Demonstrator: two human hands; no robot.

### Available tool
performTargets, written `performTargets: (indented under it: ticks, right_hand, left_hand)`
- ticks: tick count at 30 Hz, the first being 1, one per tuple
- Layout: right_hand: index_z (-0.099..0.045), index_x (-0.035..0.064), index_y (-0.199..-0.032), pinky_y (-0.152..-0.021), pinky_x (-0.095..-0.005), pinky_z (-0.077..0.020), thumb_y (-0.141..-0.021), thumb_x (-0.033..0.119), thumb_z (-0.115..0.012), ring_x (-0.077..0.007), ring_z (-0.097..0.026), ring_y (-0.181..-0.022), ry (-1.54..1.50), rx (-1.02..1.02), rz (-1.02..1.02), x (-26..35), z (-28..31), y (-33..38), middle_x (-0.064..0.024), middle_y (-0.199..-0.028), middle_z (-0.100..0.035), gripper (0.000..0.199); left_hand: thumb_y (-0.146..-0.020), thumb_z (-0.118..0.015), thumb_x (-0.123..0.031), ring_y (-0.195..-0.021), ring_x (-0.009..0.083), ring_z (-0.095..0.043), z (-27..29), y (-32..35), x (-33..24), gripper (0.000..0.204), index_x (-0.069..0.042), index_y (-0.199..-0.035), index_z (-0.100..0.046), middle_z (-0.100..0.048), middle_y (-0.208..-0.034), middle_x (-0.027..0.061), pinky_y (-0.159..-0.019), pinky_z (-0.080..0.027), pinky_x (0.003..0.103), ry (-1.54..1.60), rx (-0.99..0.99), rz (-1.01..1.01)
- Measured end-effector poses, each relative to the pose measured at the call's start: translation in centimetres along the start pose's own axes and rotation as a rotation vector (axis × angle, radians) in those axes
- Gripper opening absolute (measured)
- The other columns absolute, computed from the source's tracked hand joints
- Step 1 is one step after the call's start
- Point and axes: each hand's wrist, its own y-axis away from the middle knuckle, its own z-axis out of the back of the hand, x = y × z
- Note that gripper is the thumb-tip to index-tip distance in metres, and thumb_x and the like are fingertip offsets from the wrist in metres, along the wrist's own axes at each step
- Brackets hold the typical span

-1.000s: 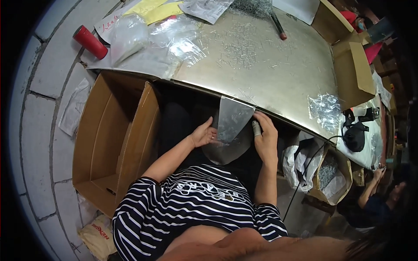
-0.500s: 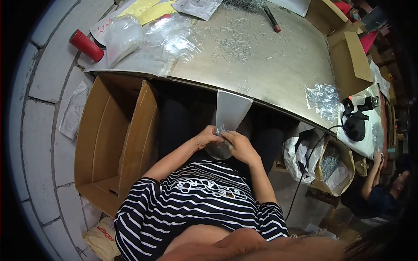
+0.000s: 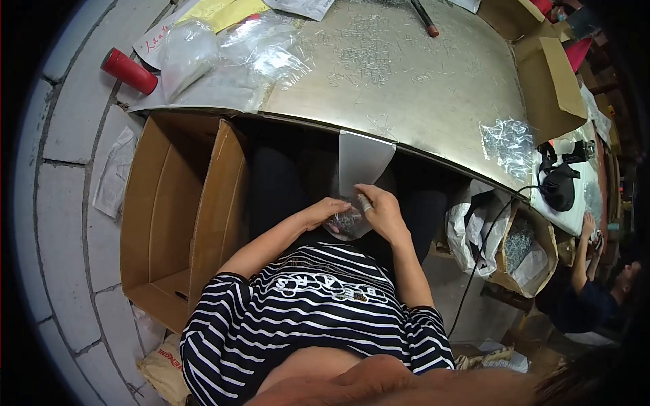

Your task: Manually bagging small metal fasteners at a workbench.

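Change: both hands are now drawn down to the lap, off the table edge point(image 3: 433, 157).
Bag: clear plastic bag point(image 3: 357, 177) is standing long-axis upright, mouth toward table.
Grip: left hand point(image 3: 326, 212) and right hand point(image 3: 380, 211) are pinching its filled bottom.
Room: cardboard box point(image 3: 177, 216) is flanking left.

Both hands, left hand point(image 3: 325, 211) & right hand point(image 3: 380, 213), grip clear plastic bag point(image 3: 359, 169) w/ small metal bits, below metal table point(image 3: 433, 88) edge.
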Motion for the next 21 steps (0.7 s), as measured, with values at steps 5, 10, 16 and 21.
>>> performTargets:
  ticks: [5, 10, 16, 21]
  right_hand:
    - [-0.065, -0.0023, -0.111, -0.085, -0.0307, -0.0503, -0.086, 0.005, -0.064, -0.0209, -0.066, -0.093, -0.314, -0.058, -0.164, -0.1, 1.9, 0.0, -0.0111, -0.099, -0.07, 0.026]
    - [-0.065, -0.0026, -0.109, -0.079, -0.0264, -0.0502, -0.083, 0.005, -0.069, -0.0171, -0.065, -0.086, -0.382, -0.137, 0.041, 0.8, 1.4, 0.0, -0.0088, -0.094, -0.069, 0.027]
    - [-0.064, -0.0024, -0.107, -0.073, -0.027, -0.0501, -0.081, 0.003, -0.07, -0.0141, -0.061, -0.077, -0.361, -0.112, -0.114, -0.2, 1.8, 0.0, -0.0072, -0.089, -0.067, 0.028]
    - [-0.061, -0.0004, -0.116, -0.078, -0.0267, -0.0501, -0.08, 0.008, -0.072, -0.0129, -0.061, -0.084, -0.285, -0.183, 0.046, 0.9, 2.5, -1.3, -0.0064, -0.094, -0.065, 0.038]
  left_hand:
    - [-0.1, -0.05, -0.029, -0.096, 0.016, -0.065, -0.1, 1.3, -2.3, 0.04, 0.005, -0.116, -0.064, -0.069, -0.106, 0.0116, -0.09, -0.049, 0.028, -0.139, -0.012, -0.229]
    - [-0.101, -0.048, -0.029, -0.092, 0.0145, -0.066, -2.3, 2.2, -5.8, 0.04, 0.004, -0.112, -0.066, -0.069, -0.103, 0.0106, -0.086, -0.051, 0.027, -0.105, -0.062, -0.329]
    - [-0.095, -0.059, -0.021, -0.083, 0.0137, -0.067, -2.7, 3.2, -7.4, 0.041, 0.003, -0.128, -0.053, -0.067, -0.102, 0.0084, -0.069, -0.06, 0.028, 0.244, 0.133, -0.378]
    - [-0.079, -0.072, 0.001, -0.079, 0.0147, -0.066, -2.1, 2.0, -5.8, 0.04, 0.005, -0.116, -0.058, -0.067, -0.099, 0.0089, -0.066, -0.058, 0.028, 0.009, -0.109, -0.455]
